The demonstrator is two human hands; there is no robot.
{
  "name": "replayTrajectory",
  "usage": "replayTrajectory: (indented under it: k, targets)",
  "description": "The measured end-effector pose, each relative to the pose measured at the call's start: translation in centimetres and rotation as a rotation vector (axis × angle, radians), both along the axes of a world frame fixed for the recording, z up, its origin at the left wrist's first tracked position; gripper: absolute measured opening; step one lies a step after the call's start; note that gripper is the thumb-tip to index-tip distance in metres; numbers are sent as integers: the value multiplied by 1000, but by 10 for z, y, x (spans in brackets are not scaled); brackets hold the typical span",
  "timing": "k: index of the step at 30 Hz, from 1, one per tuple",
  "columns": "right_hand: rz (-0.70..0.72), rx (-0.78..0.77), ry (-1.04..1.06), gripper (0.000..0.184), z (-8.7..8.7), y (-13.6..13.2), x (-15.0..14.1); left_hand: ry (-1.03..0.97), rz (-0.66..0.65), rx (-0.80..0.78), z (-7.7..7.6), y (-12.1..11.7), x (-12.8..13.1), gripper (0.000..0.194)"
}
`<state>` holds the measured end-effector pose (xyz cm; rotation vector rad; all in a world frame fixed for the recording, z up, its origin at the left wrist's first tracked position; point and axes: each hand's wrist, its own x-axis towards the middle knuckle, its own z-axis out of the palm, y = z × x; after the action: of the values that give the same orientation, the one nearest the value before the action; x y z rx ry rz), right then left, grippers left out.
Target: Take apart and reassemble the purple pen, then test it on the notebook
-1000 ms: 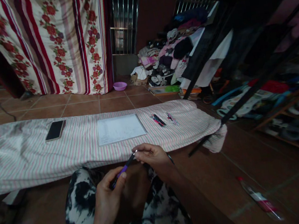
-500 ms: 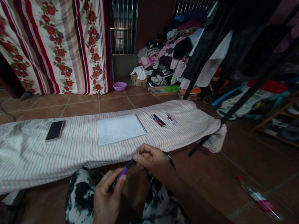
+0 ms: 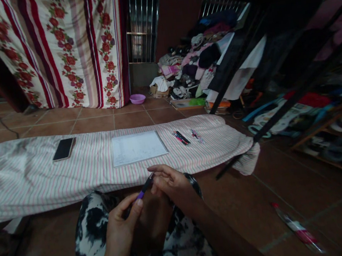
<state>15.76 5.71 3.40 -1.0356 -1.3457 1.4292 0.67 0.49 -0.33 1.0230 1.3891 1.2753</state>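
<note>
My left hand (image 3: pixel 122 223) is closed around a purple and black pen (image 3: pixel 140 193), held at a slant above my lap. The pen's pointed end faces up and to the right. Right at that end is my right hand (image 3: pixel 172 185), its fingers loosely stretched out, the index finger just over the tip. Whether a fingertip touches the pen is hard to tell. Beyond the hands, a spiral notebook (image 3: pixel 138 147) lies open on a striped cloth (image 3: pixel 96 172). Several pens (image 3: pixel 181 138) lie to the right of it, beside a few small pinkish items (image 3: pixel 196 135).
A phone (image 3: pixel 63 149) rests on the cloth at the left. On the tiled floor to the right lies a plastic bottle (image 3: pixel 298 229). A purple basin (image 3: pixel 137 98) and heaped clothes (image 3: pixel 193 57) are at the back. Dark metal bars (image 3: pixel 272 122) slant across the right side.
My right hand has loosened from the pen's tip, its fingers straightening out. The pen's tip now shows. My left hand keeps its grip, almost unmoved.
</note>
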Motion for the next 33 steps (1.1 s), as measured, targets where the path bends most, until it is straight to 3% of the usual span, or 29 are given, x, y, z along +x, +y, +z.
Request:
replayTrajectory:
  k: [14, 28, 33]
  targets:
    - [2, -51, 9, 27, -4, 4, 6, -62, 28, -10, 1, -3, 6, 37]
    - [-53, -111, 86, 21, -5, -1, -1, 47, 25, 46, 3, -5, 3, 31]
    - [53, -88, 155, 36, -8, -1, 0, -10, 11, -7, 1, -4, 2, 37]
